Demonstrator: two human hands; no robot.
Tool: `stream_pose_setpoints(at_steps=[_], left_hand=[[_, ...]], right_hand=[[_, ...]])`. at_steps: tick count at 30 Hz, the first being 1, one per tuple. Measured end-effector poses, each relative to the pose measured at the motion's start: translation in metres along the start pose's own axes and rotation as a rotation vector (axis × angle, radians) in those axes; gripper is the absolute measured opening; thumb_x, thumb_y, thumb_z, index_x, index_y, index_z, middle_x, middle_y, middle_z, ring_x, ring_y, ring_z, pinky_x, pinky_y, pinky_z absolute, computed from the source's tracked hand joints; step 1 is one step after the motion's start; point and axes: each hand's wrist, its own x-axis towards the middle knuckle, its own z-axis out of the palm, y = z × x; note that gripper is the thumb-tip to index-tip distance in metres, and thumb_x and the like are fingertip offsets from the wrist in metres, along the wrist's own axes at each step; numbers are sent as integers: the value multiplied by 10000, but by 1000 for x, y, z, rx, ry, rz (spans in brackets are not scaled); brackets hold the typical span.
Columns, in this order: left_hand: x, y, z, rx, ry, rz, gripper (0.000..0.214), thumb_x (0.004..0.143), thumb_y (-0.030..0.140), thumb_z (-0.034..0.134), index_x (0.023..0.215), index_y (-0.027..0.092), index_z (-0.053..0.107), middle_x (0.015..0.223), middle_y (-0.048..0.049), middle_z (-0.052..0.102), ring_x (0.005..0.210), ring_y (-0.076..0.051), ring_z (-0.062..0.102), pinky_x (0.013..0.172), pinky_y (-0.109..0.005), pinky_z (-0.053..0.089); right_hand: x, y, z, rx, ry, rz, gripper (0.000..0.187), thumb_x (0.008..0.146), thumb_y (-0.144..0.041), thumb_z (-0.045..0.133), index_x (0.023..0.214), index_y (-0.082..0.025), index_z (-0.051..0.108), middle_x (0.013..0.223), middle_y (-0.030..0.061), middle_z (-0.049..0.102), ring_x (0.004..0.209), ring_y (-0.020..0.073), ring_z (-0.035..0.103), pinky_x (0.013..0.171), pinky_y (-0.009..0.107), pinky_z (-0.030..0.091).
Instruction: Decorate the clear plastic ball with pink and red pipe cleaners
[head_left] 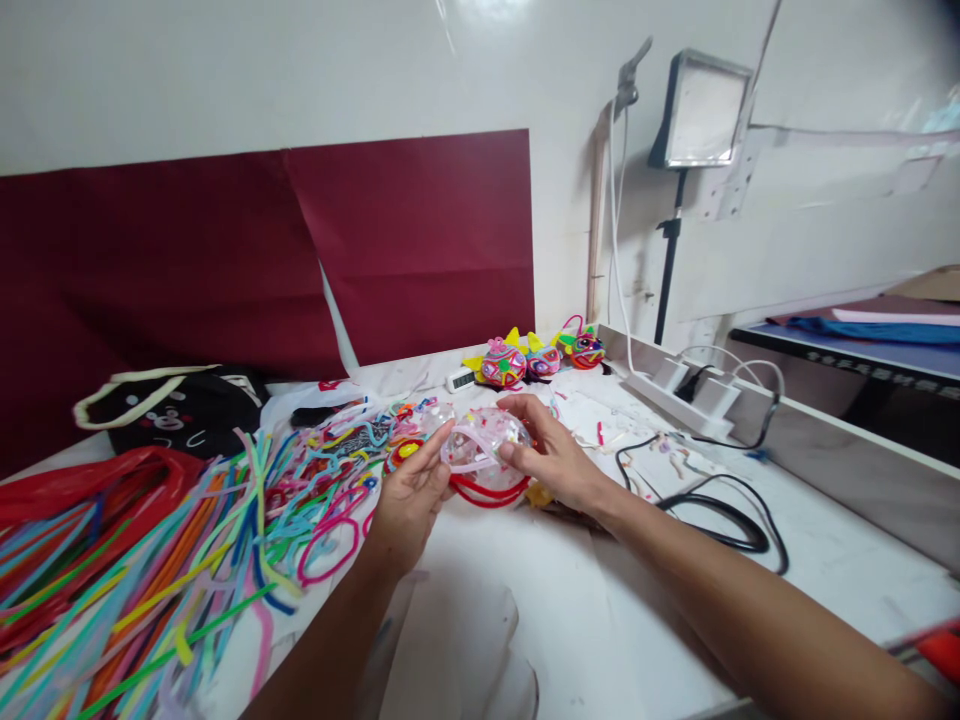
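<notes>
Your left hand (411, 500) pinches a pale-pink fuzzy strip (474, 464); your right hand (559, 458) cups a clear plastic ball (504, 430) — mostly bare.

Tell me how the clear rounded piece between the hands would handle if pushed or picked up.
The clear rounded piece is probably light, since it looks see-through. Its rounded outline could let it roll, though the pale pink loop across its front might hinder that. Its shiny surface may be slippery.

Left hand (411, 508) and right hand (553, 455) close together, forearms (720, 590) angled inward.
</notes>
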Motion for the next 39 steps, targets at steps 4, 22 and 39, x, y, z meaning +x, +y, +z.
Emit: stream_pose_setpoints(at_steps=[4,22,39], left_hand=[[1,0,-1,-14,11,-2,543,755,225,739,1281,210,607,1169,-104,697,1012,-205,670,790,-240,554],[-3,3,3,-117,-38,-84,609,725,201,765,1300,196,563,1096,-118,711,997,-251,681,879,-378,546],[3,6,0,-175,140,-3,678,675,120,777,1309,193,549,969,-62,738,812,-151,701,735,-222,563]], right_hand=[[1,1,0,19,-6,30,438,787,-372,617,1181,-228,492,1062,43,601,978,220,560,850,357,450],[3,6,-2,-19,-19,28,390,875,-455,524,1193,-231,511,1102,38,598,982,211,544,845,349,436],[-18,-61,-13,-220,231,-369,151,949,-262,482,929,-201,619,766,19,633,696,154,602,708,298,502]])
